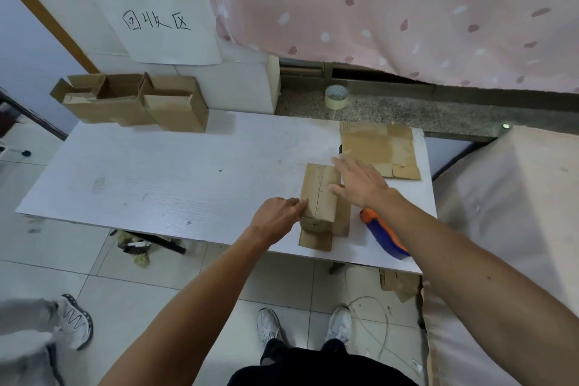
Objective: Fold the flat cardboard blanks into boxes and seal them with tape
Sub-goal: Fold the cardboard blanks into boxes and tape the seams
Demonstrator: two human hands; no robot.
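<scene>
A small folded cardboard box (319, 194) lies on its side near the front right of the white table (163, 178), its near flaps still spread. My left hand (277, 219) touches the box's left side with its fingertips. My right hand (360, 182) hovers flat and spread over the box's right edge, thumb against the box. Behind it lies a stack of flat cardboard blanks (380, 149). An orange and blue tape dispenser (383, 233) rests on the table under my right forearm.
Three folded open boxes (134, 102) stand at the table's back left. A roll of tape (336, 97) sits on the stone ledge behind. Cardboard scraps (398, 285) and cables lie on the floor at right. Another person's shoe (75, 320) is at lower left.
</scene>
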